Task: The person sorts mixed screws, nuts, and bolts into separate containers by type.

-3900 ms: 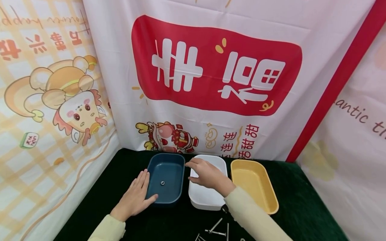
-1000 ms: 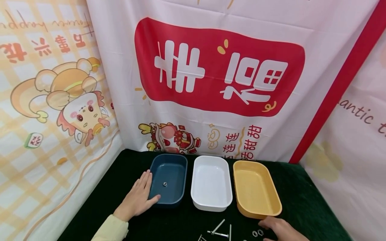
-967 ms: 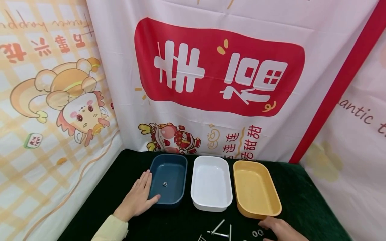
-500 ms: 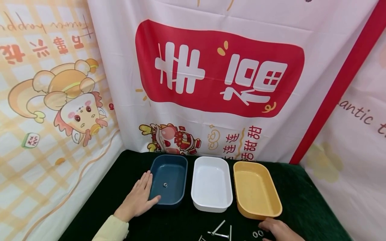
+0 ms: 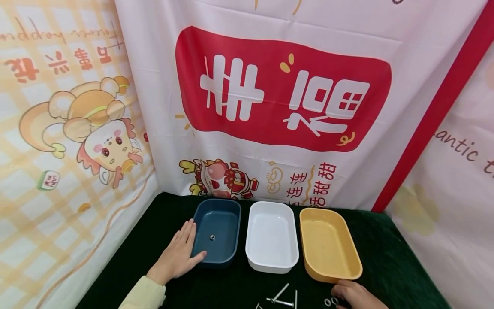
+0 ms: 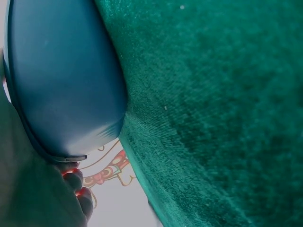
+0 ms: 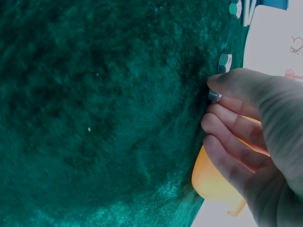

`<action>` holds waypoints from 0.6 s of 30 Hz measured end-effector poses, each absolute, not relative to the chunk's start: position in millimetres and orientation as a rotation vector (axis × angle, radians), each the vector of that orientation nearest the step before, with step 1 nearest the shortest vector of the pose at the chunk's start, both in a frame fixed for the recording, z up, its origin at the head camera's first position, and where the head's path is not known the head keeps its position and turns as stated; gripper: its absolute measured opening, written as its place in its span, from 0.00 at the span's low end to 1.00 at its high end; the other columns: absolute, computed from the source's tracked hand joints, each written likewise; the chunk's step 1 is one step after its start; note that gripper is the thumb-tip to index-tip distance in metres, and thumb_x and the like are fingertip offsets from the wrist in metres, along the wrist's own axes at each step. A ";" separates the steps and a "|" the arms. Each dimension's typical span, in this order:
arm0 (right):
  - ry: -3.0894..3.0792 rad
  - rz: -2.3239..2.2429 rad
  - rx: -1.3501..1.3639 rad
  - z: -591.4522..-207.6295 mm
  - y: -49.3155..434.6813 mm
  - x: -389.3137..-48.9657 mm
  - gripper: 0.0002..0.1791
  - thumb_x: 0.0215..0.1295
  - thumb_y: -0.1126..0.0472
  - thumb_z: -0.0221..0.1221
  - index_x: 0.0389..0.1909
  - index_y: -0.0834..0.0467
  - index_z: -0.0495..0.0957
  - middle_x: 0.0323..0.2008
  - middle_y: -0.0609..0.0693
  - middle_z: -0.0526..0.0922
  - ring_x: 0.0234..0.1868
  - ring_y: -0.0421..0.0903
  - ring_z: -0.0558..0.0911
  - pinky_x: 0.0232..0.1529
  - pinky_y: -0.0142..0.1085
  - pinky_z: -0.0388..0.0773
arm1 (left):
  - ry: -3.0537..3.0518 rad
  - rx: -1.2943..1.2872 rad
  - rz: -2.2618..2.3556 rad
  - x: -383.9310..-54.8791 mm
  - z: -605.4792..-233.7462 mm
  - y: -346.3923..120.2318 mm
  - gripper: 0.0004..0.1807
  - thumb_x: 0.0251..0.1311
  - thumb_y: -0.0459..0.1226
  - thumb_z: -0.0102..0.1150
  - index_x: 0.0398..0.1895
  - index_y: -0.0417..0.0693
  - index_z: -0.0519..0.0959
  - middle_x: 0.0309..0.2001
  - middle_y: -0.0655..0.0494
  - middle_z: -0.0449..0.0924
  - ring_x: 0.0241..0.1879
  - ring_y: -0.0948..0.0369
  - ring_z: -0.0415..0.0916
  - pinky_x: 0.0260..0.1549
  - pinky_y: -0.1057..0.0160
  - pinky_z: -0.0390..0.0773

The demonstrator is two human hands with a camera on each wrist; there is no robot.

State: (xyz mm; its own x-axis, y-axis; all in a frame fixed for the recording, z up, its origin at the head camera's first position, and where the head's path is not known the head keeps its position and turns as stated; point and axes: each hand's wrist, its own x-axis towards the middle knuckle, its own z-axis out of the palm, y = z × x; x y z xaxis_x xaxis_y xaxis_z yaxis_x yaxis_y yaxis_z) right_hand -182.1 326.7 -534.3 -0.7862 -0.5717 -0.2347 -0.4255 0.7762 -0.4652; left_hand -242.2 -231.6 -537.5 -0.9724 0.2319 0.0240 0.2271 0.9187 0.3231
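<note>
Left: blue tray [image 5: 219, 221] is touched by left hand [image 5: 175, 256], fingers straight, thumb spread | Near right: nut [image 7: 215, 96] is pinched by right hand [image 5: 358, 295] beside yellow tray [image 5: 329, 244]

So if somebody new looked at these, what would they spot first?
Probably the big red patch with white characters on the back cloth. Below it stand a blue tray, a white tray and a yellow tray in a row. Then comes the left hand against the blue tray, and the right hand at a hex nut by the yellow one.
</note>
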 end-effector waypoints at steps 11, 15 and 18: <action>2.611 -0.538 -0.678 -529.5 324.4 -177.9 0.06 0.63 0.59 0.70 0.33 0.44 0.83 0.29 0.34 0.76 0.29 0.28 0.74 0.28 0.29 0.76 | 3.069 0.365 0.516 -241.8 -537.4 -230.1 0.57 0.71 0.66 0.54 0.85 0.36 0.46 0.87 0.39 0.40 0.86 0.39 0.40 0.81 0.33 0.49; 2.589 -0.543 -0.658 -524.7 322.6 -178.0 0.07 0.63 0.61 0.70 0.33 0.45 0.83 0.28 0.35 0.76 0.27 0.30 0.74 0.28 0.30 0.76 | 3.075 0.369 0.515 -242.3 -538.1 -230.7 0.57 0.70 0.66 0.54 0.85 0.36 0.46 0.87 0.39 0.40 0.86 0.39 0.40 0.81 0.33 0.49; 2.576 -0.548 -0.678 -521.5 322.4 -178.3 0.07 0.63 0.62 0.70 0.33 0.46 0.83 0.27 0.35 0.76 0.27 0.31 0.74 0.27 0.30 0.75 | 3.074 0.370 0.514 -242.7 -538.9 -231.2 0.58 0.70 0.67 0.54 0.85 0.36 0.46 0.87 0.39 0.40 0.86 0.39 0.40 0.81 0.33 0.49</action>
